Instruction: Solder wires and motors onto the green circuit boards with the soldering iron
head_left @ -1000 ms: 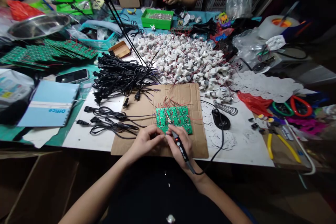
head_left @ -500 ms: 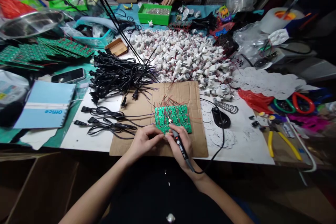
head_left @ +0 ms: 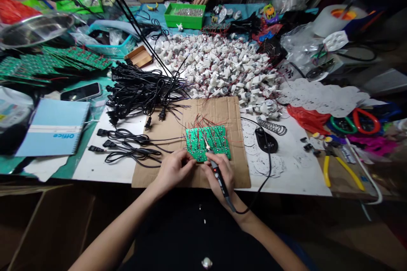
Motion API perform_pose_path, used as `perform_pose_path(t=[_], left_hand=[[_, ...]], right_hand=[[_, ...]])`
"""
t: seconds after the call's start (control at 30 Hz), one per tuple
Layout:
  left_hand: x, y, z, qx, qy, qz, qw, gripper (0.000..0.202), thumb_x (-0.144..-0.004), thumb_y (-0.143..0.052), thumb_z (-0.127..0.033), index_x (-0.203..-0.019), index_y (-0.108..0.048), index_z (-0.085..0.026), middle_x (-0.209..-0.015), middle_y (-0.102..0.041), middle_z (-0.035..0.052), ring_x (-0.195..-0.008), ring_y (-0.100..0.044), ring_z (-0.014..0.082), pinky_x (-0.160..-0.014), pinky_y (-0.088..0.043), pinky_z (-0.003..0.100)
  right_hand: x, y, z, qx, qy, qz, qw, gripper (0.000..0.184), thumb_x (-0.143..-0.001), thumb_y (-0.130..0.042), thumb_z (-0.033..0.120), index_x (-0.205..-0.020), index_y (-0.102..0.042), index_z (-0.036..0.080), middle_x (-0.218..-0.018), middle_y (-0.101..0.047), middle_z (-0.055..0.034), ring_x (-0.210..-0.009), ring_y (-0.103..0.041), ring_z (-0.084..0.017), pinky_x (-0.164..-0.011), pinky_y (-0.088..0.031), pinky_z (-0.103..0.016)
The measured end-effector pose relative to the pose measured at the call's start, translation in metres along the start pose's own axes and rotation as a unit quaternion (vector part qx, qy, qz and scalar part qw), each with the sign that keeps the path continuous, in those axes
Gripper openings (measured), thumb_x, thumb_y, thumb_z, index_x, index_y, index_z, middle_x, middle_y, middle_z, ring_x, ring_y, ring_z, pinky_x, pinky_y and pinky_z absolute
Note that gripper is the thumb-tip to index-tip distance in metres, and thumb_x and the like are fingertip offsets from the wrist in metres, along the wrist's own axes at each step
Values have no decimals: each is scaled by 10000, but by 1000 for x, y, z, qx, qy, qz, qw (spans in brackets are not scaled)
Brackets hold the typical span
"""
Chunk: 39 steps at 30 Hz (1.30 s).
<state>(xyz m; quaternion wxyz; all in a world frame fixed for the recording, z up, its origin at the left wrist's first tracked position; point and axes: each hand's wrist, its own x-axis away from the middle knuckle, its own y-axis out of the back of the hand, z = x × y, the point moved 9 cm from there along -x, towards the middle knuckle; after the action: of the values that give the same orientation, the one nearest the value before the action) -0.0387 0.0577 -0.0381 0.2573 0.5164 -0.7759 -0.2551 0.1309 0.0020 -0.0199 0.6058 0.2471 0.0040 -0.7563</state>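
A green circuit board (head_left: 212, 149) lies on a flat piece of cardboard (head_left: 240, 173), with thin red and black wires sticking up along it. My right hand (head_left: 224, 171) grips a soldering iron (head_left: 221, 184) like a pen. Its metal tip points away from me, over the middle of the board. At the board's near left corner, my left hand (head_left: 173, 169) is closed in a pinch; what lies between its fingertips is too small to make out. Black power cords (head_left: 127, 146) with plugs lie left of that hand, and their leads run towards the board.
Beyond the cardboard are a bundle of black cords (head_left: 143, 89) and a heap of white parts (head_left: 222, 63). A black stand (head_left: 266, 140) with a spring and yellow-handled pliers (head_left: 343, 167) lie to the right. Across the table a person works behind a green tray (head_left: 184, 21).
My fingertips have drawn slightly apart, the left hand shifting a little left. The iron remains over the board in my right hand. The whole view has shifted slightly.
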Motion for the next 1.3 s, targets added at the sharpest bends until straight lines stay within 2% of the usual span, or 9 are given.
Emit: perform_pose_path(t=[0.13, 0.37, 0.5, 0.77, 1.1, 1.3], left_hand=[[-2, 2, 4, -54, 6, 5, 999, 212, -933, -616, -347, -777, -633, -205, -780, -689, 15, -748, -617, 168, -693, -394, 267], [-6, -2, 9, -49, 56, 27, 997, 178, -890, -652, -296, -738, -629, -205, -733, -691, -4, -706, -621, 160, -678, -386, 257], [-7, -4, 10, -51, 78, 30, 995, 160, -863, -663, -273, -725, -627, -201, -712, -689, -9, -676, -612, 153, -667, -380, 256], [-7, -3, 13, -59, 97, 22, 993, 131, -824, -670, -263, -708, -649, -207, -692, -703, -19, -645, -603, 143, -642, -372, 246], [-9, -2, 12, -58, 102, 20, 993, 130, -807, -673, -247, -684, -657, -211, -677, -707, -18, -631, -607, 140, -628, -374, 240], [-10, -2, 11, -58, 105, 24, 992, 110, -799, -672, -217, -690, -664, -205, -687, -714, -16, -641, -622, 144, -639, -381, 243]], right_hand=[[9, 16, 2, -19, 17, 4, 1000, 253, -991, -621, 199, -1224, -700, 256, -940, -654, -35, -775, -683, -169, -687, -594, -293], [29, 30, -3, -35, 1, -7, 999, 233, -982, -583, 173, -1137, -738, 250, -864, -747, -24, -655, -725, -163, -608, -603, -289], [35, 34, -8, -20, -28, 1, 999, 194, -974, -590, 204, -1063, -757, 246, -847, -771, -23, -633, -740, -164, -547, -595, -268], [31, 34, -5, -12, -26, 8, 1000, 170, -973, -591, 221, -1001, -756, 249, -786, -776, -11, -553, -720, -160, -529, -591, -274], [30, 32, -2, 6, 14, 17, 1000, 179, -972, -574, 205, -1009, -744, 247, -723, -761, 1, -544, -712, -166, -558, -594, -292], [25, 30, 21, 39, 111, 34, 993, 237, -897, -585, 108, -1046, -724, 229, -726, -740, -7, -563, -689, -167, -560, -570, -292]])
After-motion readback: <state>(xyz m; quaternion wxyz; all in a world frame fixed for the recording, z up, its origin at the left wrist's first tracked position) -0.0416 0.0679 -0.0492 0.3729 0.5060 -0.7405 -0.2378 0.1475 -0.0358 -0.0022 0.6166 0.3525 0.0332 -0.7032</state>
